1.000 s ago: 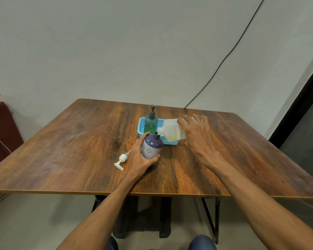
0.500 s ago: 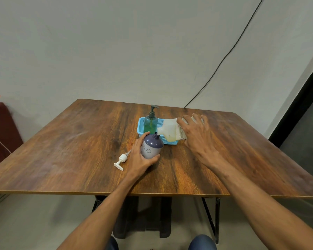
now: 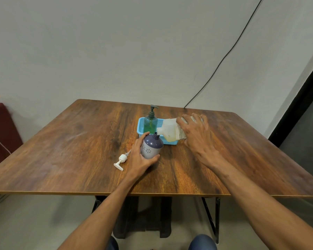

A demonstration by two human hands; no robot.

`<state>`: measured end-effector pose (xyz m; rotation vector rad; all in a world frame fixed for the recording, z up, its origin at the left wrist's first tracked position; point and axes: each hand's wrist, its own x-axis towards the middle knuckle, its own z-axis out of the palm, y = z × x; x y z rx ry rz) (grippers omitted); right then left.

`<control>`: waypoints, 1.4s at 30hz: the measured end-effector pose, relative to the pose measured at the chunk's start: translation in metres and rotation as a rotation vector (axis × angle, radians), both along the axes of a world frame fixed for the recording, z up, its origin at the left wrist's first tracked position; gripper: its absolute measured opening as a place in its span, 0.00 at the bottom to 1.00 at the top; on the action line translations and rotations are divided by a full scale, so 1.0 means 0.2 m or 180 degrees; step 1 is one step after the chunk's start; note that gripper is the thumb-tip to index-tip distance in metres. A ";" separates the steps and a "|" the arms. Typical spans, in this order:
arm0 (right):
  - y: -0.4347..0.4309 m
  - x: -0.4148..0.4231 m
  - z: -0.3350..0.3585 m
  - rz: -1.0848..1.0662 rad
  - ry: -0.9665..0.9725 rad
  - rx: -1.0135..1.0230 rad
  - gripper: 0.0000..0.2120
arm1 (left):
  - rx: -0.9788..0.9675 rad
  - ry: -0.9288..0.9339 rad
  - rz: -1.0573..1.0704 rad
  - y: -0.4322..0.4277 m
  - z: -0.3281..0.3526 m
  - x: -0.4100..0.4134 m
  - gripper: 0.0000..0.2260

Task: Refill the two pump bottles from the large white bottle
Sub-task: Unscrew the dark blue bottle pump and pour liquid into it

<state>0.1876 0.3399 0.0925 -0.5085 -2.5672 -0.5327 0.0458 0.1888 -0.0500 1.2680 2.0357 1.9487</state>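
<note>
Nothing has visibly shifted since a second ago. On the wooden table (image 3: 70,150), the right hand (image 3: 195,134) grasps the large white bottle (image 3: 170,131), tipped sideways over the blue basket (image 3: 141,125), its spout near the purple bottle (image 3: 151,147), which the left hand (image 3: 139,159) grips at centre. The green pump bottle (image 3: 150,121) stands in the basket; the white pump head (image 3: 122,159) lies just left of the left hand.

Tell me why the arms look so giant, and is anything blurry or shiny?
Head view: the wide-angle lens stretches the arms and curves the dark frame; soft light, only a faint sheen on the table, the purple bottle sharp, the label on the large white bottle too small to read.
</note>
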 end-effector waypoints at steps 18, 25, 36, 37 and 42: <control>0.00 0.00 -0.01 -0.0043 -0.0001 0.0111 0.30 | -0.0015 0.0007 0.0099 0.00 -0.01 -0.01 0.41; 0.00 -0.01 -0.01 -0.0053 -0.0023 0.0131 0.30 | -0.0039 -0.0030 0.0098 0.00 -0.01 -0.01 0.41; 0.01 -0.01 0.00 -0.0089 -0.0033 0.0182 0.30 | -0.0063 -0.0010 0.0104 0.00 0.00 -0.01 0.41; 0.01 -0.01 0.00 -0.0085 -0.0035 0.0179 0.29 | -0.0063 -0.0010 0.0101 0.00 0.00 -0.01 0.41; 0.01 -0.01 0.00 -0.0091 -0.0041 0.0198 0.31 | -0.0044 -0.0023 0.0080 0.00 0.01 0.00 0.41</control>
